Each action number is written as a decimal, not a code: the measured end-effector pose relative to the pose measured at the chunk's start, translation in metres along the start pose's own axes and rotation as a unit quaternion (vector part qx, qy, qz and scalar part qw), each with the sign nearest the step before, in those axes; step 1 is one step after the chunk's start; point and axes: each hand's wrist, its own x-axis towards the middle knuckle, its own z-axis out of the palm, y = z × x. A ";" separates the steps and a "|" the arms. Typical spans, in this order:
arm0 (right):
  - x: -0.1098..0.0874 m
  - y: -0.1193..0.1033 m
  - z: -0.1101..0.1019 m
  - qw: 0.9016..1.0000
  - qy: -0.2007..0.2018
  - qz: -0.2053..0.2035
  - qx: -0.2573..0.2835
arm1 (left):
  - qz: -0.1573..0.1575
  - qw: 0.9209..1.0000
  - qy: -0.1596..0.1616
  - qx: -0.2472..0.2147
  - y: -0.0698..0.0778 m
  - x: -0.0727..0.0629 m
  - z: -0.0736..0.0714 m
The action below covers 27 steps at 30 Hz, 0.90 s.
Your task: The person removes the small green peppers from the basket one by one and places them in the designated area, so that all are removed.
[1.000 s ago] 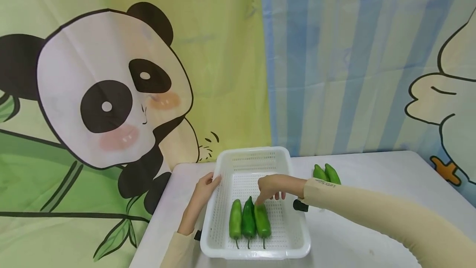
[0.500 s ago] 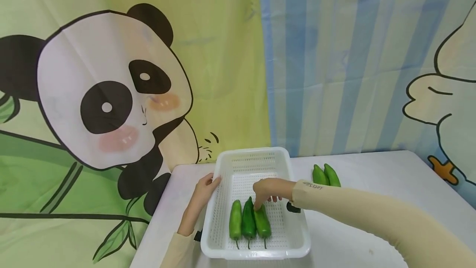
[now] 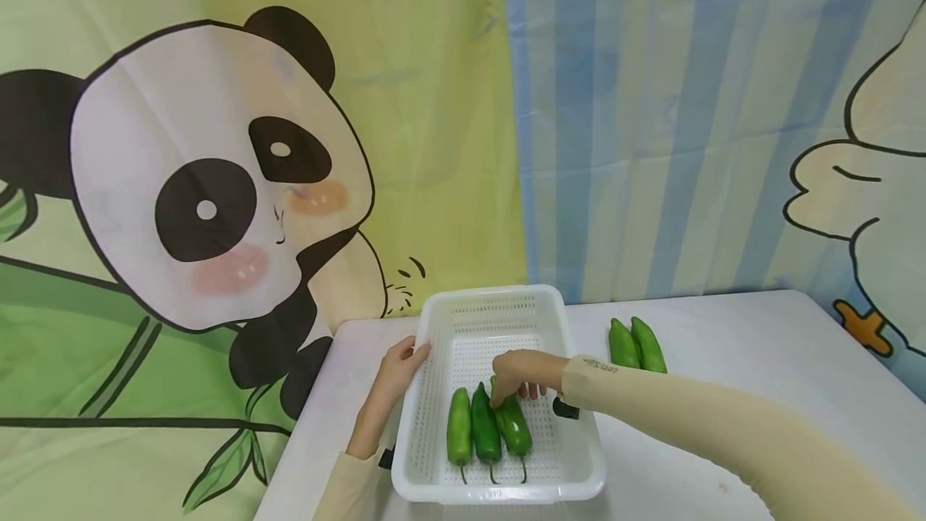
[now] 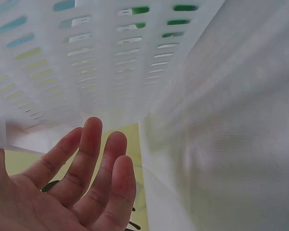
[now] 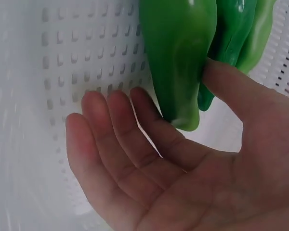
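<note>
Three green peppers lie side by side in a white plastic basket (image 3: 499, 494), stems toward the near side. My right hand (image 3: 522, 372) reaches into the basket and pinches the tip of the rightmost pepper (image 3: 515, 428). In the right wrist view, the thumb lies on one side of this pepper (image 5: 178, 53) and the index finger on the other; the other fingers are loosely bent. Beside it are the darker middle pepper (image 3: 485, 424) and the lighter left pepper (image 3: 459, 428). My left hand (image 3: 396, 368) holds the basket's left rim, thumb over the edge, fingers outside the slotted wall (image 4: 101, 62).
Two more green peppers (image 3: 637, 344) lie on the white-covered table (image 3: 723, 336), right of the basket and partly behind my right sleeve (image 3: 665, 408). A cartoon-printed curtain (image 3: 434, 143) hangs along the table's back edge.
My right hand has shifted slightly left and toward me. The rightmost pepper has turned, its stem end swinging right, and the middle pepper has tilted a little. My left hand has stayed on the rim.
</note>
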 end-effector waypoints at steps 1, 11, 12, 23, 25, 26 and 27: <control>0.001 0.001 -0.001 1.000 -0.006 0.000 0.013 | 0.001 1.000 0.001 0.000 0.000 0.000 0.000; 0.000 0.010 -0.012 0.993 -0.051 -0.022 0.102 | 0.000 1.000 -0.008 -0.008 0.003 -0.004 -0.002; 0.000 0.010 -0.013 0.992 -0.057 -0.021 0.110 | 0.000 1.000 -0.005 -0.009 0.001 -0.004 -0.001; -0.004 0.022 -0.035 0.980 -0.102 -0.033 0.170 | -0.005 1.000 -0.010 -0.006 -0.001 0.001 0.000; -0.006 0.023 -0.041 0.976 -0.113 -0.037 0.184 | -0.003 1.000 -0.011 -0.004 -0.001 0.000 0.000; -0.007 0.024 -0.044 0.973 -0.119 -0.038 0.192 | -0.003 1.000 -0.011 -0.003 0.000 -0.001 0.000; -0.008 0.025 -0.046 0.971 -0.125 -0.040 0.199 | -0.004 1.000 -0.010 -0.001 -0.001 -0.001 0.001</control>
